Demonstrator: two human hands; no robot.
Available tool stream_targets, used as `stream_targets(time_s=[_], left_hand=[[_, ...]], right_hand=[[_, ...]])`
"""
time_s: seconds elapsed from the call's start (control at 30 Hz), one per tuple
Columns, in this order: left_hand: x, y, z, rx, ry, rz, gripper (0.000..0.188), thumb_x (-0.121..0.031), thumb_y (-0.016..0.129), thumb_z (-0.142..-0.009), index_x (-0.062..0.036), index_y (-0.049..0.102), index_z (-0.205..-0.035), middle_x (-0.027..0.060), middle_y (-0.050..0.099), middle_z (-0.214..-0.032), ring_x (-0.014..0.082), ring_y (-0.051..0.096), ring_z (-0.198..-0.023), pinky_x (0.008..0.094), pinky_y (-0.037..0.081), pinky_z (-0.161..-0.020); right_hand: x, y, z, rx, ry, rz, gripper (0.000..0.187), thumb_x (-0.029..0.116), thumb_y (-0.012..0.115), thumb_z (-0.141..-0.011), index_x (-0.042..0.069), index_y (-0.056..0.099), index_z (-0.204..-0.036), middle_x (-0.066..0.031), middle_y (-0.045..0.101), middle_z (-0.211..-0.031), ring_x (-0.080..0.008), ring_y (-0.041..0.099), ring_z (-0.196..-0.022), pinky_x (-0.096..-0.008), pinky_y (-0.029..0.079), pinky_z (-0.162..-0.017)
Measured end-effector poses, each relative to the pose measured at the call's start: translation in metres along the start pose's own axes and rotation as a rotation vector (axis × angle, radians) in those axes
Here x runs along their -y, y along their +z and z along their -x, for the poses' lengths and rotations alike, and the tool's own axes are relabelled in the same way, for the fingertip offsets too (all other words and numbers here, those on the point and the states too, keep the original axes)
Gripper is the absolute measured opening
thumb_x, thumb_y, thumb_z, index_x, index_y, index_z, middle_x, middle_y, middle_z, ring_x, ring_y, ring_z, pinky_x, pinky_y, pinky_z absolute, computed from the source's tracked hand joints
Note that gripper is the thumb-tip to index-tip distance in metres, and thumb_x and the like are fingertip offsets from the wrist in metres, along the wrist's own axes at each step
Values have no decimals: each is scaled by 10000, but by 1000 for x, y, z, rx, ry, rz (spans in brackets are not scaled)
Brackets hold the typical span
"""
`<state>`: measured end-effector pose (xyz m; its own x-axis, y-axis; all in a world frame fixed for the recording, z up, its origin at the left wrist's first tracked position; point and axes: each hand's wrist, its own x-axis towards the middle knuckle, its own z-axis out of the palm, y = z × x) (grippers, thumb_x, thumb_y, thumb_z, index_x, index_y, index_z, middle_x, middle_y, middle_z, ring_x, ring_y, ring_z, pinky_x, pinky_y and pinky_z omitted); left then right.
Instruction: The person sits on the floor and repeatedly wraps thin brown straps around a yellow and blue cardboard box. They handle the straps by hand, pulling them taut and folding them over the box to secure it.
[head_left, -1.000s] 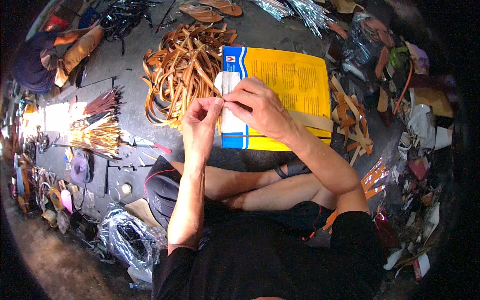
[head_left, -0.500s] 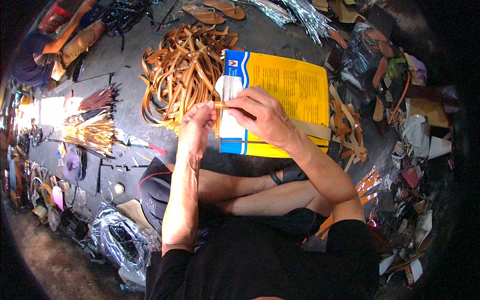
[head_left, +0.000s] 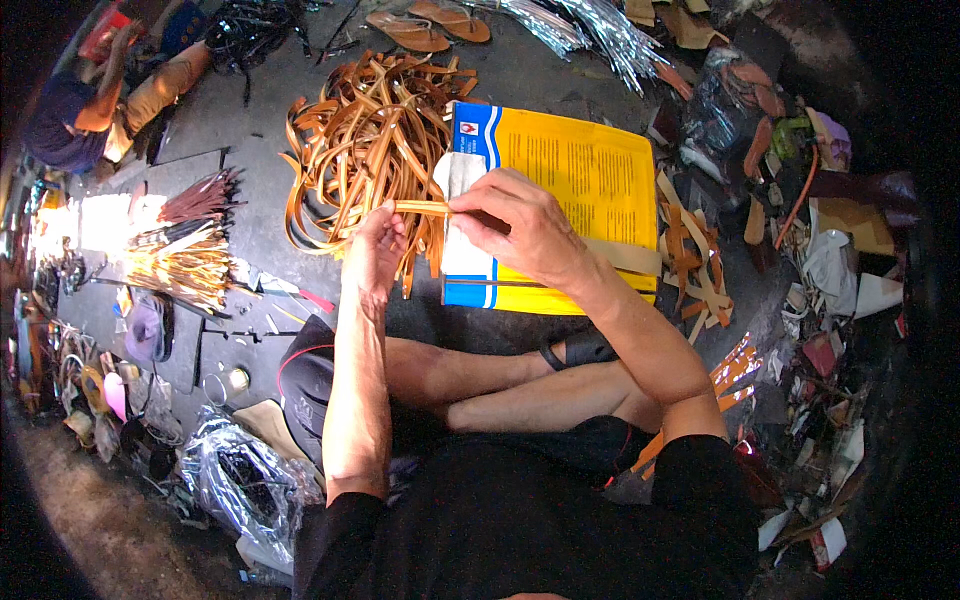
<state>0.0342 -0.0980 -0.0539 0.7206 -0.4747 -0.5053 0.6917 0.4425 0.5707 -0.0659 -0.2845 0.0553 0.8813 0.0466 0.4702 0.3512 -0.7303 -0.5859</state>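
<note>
From here, a narrow brown strip runs sideways between the left hand and right hand, both pinching it with closed fingertips, beside the tangled strip pile and yellow-and-blue container.

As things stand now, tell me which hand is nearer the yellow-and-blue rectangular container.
Right: the right hand is over the container; the left hand is beyond its left edge, by the tangled glossy brown strips.
</note>
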Motion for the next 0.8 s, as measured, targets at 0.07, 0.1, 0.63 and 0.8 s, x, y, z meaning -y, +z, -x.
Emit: stream_targets(time_s=[0.07, 0.1, 0.63, 0.8], left_hand=[[3, -3, 1, 12, -51, 202, 212, -264, 642, -916, -57, 606, -938, 34, 629, -803, 123, 597, -768, 239, 466, -686], [3, 7, 10, 36, -81, 325, 253, -300, 648, -909, -53, 605, -943, 43, 632, -811, 135, 600, -776, 247, 472, -701], [9, 40, 30, -11, 3, -64, 111, -178, 680, -905, -107, 625, -841, -14, 626, -751, 72, 565, -684, 200, 425, -626], [7, 15, 11, -41, 3, -96, 118, -185, 693, -894, -103, 624, -847, -11, 620, -742, 76, 564, -674, 193, 419, -605]], right_hand=[[3, 0, -2, 6, 24, -25, 117, 78, 707, -790, 26, 650, -878, -101, 605, -865, -289, 608, -825, -380, 501, -733], [3, -1, 0, 8, 53, -37, 118, 80, 708, -792, 26, 650, -880, -103, 605, -864, -292, 609, -825, -381, 500, -733], [3, -1, 6, -4, 77, -66, 115, 90, 695, -816, 28, 656, -904, -98, 601, -861, -285, 601, -840, -374, 496, -732], [3, -1, 7, -5, 54, -43, 120, 84, 700, -808, 23, 656, -902, -93, 596, -855, -279, 596, -826, -372, 497, -725]])
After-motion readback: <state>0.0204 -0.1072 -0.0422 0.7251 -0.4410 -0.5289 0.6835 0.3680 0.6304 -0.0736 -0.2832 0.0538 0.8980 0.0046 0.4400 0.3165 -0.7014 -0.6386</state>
